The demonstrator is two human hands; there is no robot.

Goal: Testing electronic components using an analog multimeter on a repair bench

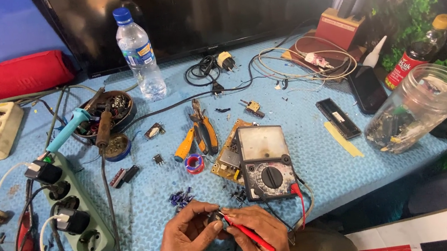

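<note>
My desk (blue textured mat) carries a multimeter; pliers lie left of it, a green power strip farther left.
</note>
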